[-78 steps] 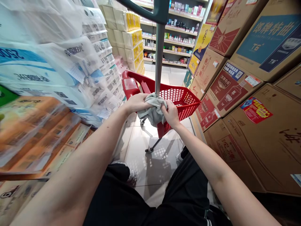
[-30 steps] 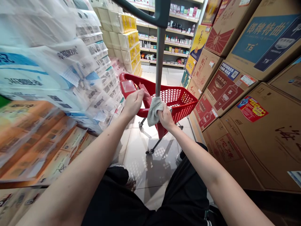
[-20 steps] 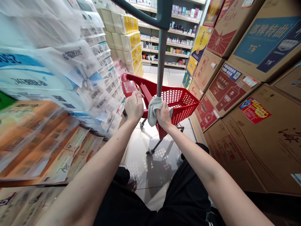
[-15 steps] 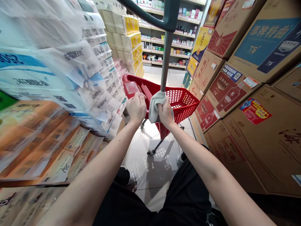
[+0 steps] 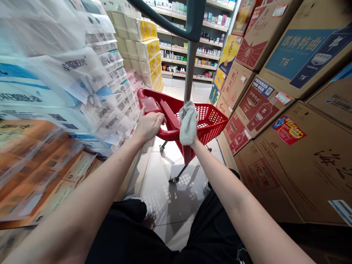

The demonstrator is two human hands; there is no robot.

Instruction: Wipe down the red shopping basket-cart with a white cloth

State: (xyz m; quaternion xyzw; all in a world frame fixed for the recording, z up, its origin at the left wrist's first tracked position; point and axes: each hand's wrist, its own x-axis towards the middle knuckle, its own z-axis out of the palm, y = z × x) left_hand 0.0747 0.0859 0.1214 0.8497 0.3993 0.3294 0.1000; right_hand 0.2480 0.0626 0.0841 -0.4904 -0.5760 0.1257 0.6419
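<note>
Head view, the only one to inspect. I observe a person at a red cart [image 5: 211, 125], its perforated basket lying just beyond both hands.

Left hand [image 5: 150, 125]: fingers folded inward, no wide spread, placed at the near-left corner of the cart's rim beside a flat panel [image 5: 150, 104]. Whether they close around the rim I cannot tell, the hand itself masking the contact. The position would suit steadying the frame, which stands on casters [image 5: 173, 180] and could presumably roll.

Right hand [image 5: 195, 141]: mostly concealed by a pale grey cloth [image 5: 188, 126], with the wrist emerging below it. How tightly the fingers are closed cannot be determined. The cloth is draped over the hand, probably so that fabric rather than skin meets the surface. Its upper end overlaps the foot of the metal post [image 5: 189, 73]; the pressure there cannot be judged.

Above both hands, the post carries a dark handle [image 5: 195, 22], likely set high for pushing while upright.

Left of the left hand: stacked tissue packs [image 5: 75, 66]. Right of the right hand: printed cartons [image 5: 277, 154], piled face outward, apparently so labels can be read. Ahead of both: stocked shelves [image 5: 210, 66], well apart.
</note>
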